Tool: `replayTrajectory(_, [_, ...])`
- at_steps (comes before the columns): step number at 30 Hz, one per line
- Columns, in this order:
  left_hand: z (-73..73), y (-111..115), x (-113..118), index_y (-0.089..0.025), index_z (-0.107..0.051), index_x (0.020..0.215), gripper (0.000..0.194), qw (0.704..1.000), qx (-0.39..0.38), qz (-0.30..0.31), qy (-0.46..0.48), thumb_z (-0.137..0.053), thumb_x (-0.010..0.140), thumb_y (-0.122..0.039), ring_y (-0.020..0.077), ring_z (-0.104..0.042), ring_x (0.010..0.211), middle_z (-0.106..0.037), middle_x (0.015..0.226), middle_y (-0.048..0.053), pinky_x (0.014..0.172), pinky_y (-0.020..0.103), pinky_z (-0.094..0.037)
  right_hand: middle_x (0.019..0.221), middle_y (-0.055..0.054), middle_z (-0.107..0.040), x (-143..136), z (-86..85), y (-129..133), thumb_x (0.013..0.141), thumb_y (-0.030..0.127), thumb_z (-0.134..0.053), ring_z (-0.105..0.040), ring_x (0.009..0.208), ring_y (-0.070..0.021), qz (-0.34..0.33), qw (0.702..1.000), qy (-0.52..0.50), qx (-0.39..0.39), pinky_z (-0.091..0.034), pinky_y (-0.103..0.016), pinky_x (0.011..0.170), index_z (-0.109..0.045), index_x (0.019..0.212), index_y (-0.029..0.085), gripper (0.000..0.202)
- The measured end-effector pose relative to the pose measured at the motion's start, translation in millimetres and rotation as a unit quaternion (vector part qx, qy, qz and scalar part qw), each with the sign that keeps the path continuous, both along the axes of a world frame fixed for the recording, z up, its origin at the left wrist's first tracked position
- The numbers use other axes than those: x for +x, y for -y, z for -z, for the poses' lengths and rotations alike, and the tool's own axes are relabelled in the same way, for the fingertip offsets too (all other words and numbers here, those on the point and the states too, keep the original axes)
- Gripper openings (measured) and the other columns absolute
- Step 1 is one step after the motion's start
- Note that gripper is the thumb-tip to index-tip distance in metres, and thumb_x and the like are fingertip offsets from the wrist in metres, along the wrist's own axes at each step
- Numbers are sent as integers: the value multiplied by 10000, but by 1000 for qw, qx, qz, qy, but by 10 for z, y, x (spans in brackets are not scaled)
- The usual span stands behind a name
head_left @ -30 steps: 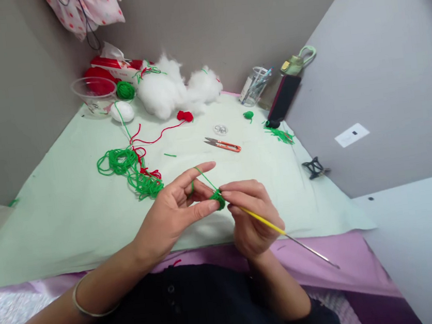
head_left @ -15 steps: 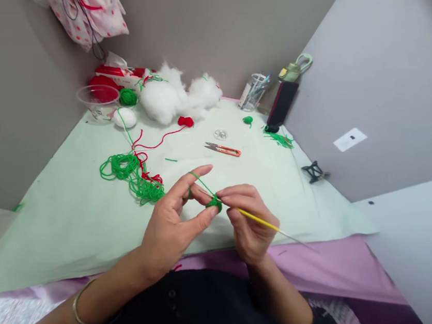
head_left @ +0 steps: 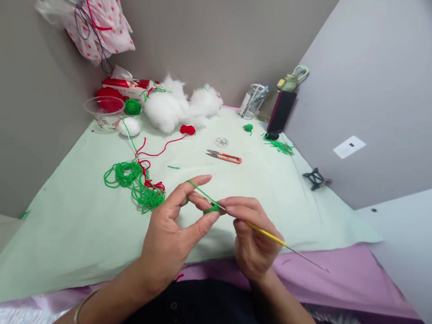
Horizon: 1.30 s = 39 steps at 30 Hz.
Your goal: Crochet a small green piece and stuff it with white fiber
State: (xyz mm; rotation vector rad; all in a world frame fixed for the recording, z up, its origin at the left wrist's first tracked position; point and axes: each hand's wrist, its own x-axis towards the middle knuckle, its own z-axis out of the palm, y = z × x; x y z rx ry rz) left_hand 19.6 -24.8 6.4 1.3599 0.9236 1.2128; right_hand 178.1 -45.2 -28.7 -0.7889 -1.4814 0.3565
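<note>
And here the left hand pinches the small green crochet piece between thumb and fingers, green yarn looped over its raised index finger. The right hand grips the yellow-handled hook, its near tip right at the piece, both held above the bench! Beyond them lie the orange snips, with the tangled green yarn off to the left, and white stuffing heaped farther back.
</note>
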Motion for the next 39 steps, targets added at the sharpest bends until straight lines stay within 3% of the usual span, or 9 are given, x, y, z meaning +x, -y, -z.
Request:
replayTrajectory(6, [52, 22, -4, -271, -695, 1139, 278, 999, 30, -22, -21, -765, 871, -245, 195, -638, 1110, -688, 965, 6, 1123, 370, -397, 1086, -71, -763, -42, -10, 21, 972, 84, -554, -735, 949, -195, 20, 1000, 9, 21, -630, -338, 694, -746, 1190, 310, 368])
replayTrajectory(11, [133, 57, -13, -266, -725, 1014, 201, 982, 163, -75, -61, -752, 858, -142, 197, -656, 1032, -724, 988, 14, 1046, 366, -459, 1022, -63, -781, -75, -4, -8, 975, 130, -575, -746, 889, -211, 25, 998, 0, 50, -626, -362, 667, -757, 1149, 322, 316])
replayTrajectory(14, [150, 69, -6, -274, -737, 1052, 283, 969, 215, -93, -76, -765, 831, -100, 184, -635, 903, -732, 949, 9, 952, 352, -493, 1041, -69, -782, -39, 24, -10, 982, 140, -561, -746, 918, -221, 14, 999, 10, 50, -633, -389, 706, -741, 1177, 317, 319])
replayTrajectory(16, [136, 74, -1, -289, -712, 1167, 375, 976, 191, -88, -61, -762, 840, -111, 160, -611, 845, -718, 939, -4, 916, 331, -499, 1063, -77, -777, -11, 41, 1, 989, 154, -551, -742, 949, -228, 5, 999, 16, 43, -637, -409, 732, -725, 1202, 309, 316])
replayTrajectory(19, [73, 65, -6, -274, -642, 1295, 445, 994, 86, -64, -22, -750, 875, -177, 143, -614, 859, -664, 892, -15, 924, 307, -502, 1068, -85, -770, 4, 42, 21, 992, 151, -538, -734, 975, -235, -2, 1000, 7, 28, -642, -422, 736, -707, 1222, 294, 319])
replayTrajectory(23, [-1, 9, -31, -245, -641, 1279, 401, 1000, -11, -22, 16, -742, 891, -235, 132, -612, 885, -613, 872, -17, 935, 285, -501, 1032, -87, -764, -17, -2, 34, 1002, 149, -523, -722, 945, -229, -3, 999, -23, 25, -644, -415, 700, -714, 1202, 263, 299])
replayTrajectory(36, [60, -28, -42, -284, -664, 1304, 443, 989, -95, 84, 80, -771, 875, -263, 122, -625, 965, -615, 926, -25, 949, 250, -495, 992, -60, -776, -15, -75, -51, 1009, 220, -566, -695, 933, -217, -46, 997, -57, -33, -564, -366, 694, -758, 1099, 287, 222])
replayTrajectory(39, [60, -35, -45, -288, -652, 1331, 492, 989, -100, 77, 82, -787, 859, -254, 118, -624, 959, -613, 919, -31, 959, 255, -490, 995, -45, -781, 6, -92, -86, 1012, 251, -572, -683, 877, -200, -66, 992, -89, -65, -537, -350, 688, -755, 1065, 299, 196])
